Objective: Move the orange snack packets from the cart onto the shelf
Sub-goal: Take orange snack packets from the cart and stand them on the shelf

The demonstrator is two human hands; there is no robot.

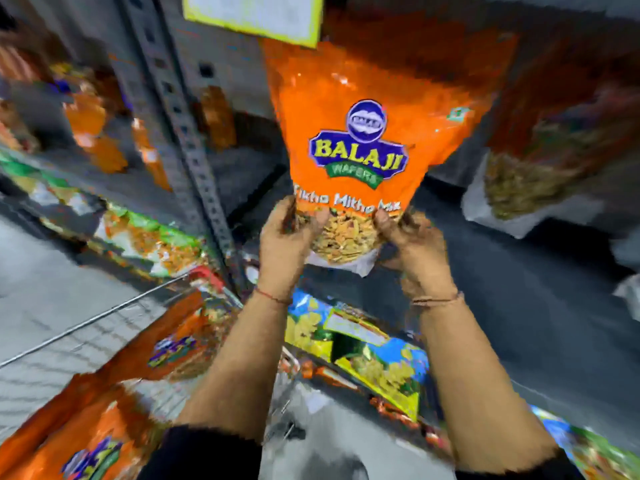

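I hold one orange snack packet [360, 147] upright in front of the shelf, with a blue and yellow logo on its front. My left hand [287, 244] grips its lower left corner and my right hand [412, 244] grips its lower right corner. The dark shelf board [519, 271] lies just behind and below the packet. More orange packets [104, 410] lie in the wire cart [104, 317] at the lower left. Another packet [540, 150] of the same kind stands on the shelf to the right, blurred.
A grey perforated shelf upright [194, 143] rises left of the held packet. A yellow-edged label [256, 15] hangs above it. Blue and yellow packets [367, 351] lie on the lower shelf under my arms. Green and orange packets [138, 230] fill the left bay.
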